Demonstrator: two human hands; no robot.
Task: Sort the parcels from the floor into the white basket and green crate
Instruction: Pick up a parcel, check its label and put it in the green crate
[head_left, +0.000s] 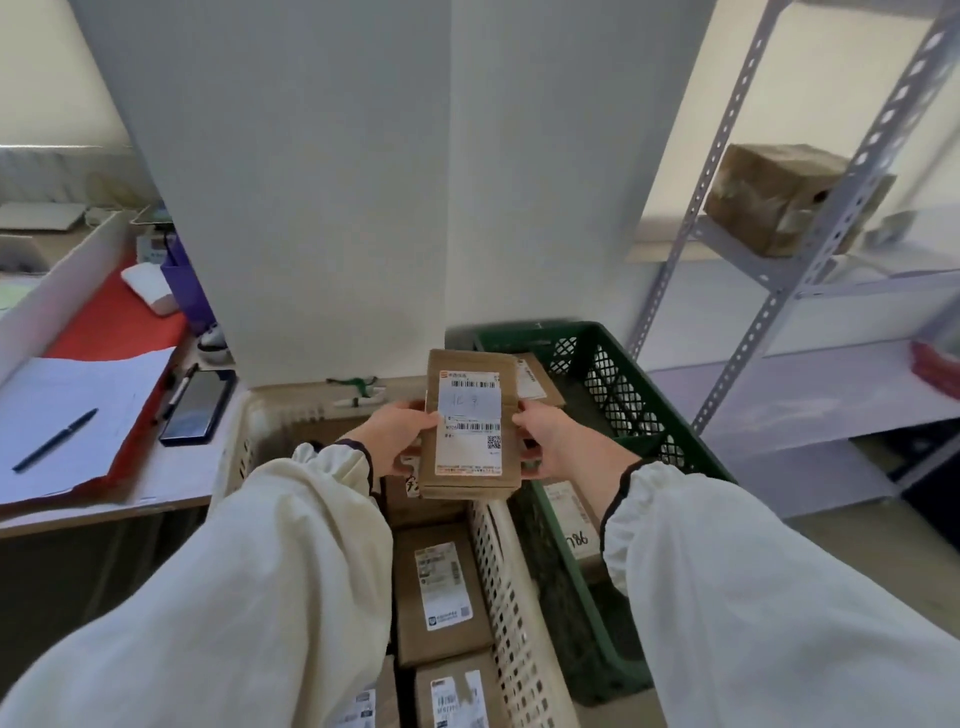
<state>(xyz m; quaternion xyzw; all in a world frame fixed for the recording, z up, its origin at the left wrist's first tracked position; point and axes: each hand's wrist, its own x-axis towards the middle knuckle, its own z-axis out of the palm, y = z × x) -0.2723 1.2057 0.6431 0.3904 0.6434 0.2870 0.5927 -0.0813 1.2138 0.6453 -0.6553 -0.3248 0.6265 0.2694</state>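
Clasping a labelled cardboard parcel (470, 431) between left hand (397, 439) and right hand (558, 441), each curled round a long edge. Holding it upright above the adjoining rims of white basket (511, 597) and green crate (618, 384), other parcels (441, 587) lying inside both.

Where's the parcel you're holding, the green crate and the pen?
held parcel (470, 423), head view, on its white label.
green crate (619, 385), head view, on its right mesh wall.
pen (55, 440), head view, on the middle of its barrel.
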